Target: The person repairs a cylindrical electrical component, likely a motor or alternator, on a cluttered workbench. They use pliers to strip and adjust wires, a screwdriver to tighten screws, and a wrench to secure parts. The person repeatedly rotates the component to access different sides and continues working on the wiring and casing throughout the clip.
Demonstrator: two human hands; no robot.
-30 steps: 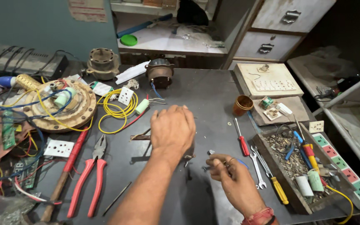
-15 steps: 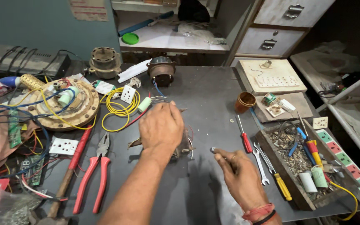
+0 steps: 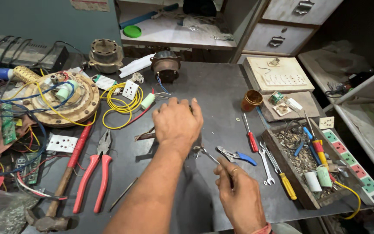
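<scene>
My left hand (image 3: 176, 123) rests palm down in the middle of the dark table (image 3: 221, 91). Its fingers curl over a small metal part (image 3: 146, 135), of which only a flat end shows at the left. My right hand (image 3: 239, 197) is nearer to me and grips a thin screwdriver (image 3: 213, 159). The screwdriver's tip points up-left and ends just below my left hand. What lies under the left palm is hidden.
Blue-handled pliers (image 3: 235, 155), a red screwdriver (image 3: 250, 135), wrenches (image 3: 266, 161) and a wooden tray (image 3: 282, 154) of scraps lie right. Red pliers (image 3: 92, 173), a hammer (image 3: 61, 186), yellow wire (image 3: 118, 105) and a round motor plate (image 3: 72, 106) lie left. A small motor (image 3: 165, 67) sits behind.
Both hands stay almost where they were. My right hand has drawn slightly toward me with the screwdriver, and my left hand has shifted a little over the metal part.
</scene>
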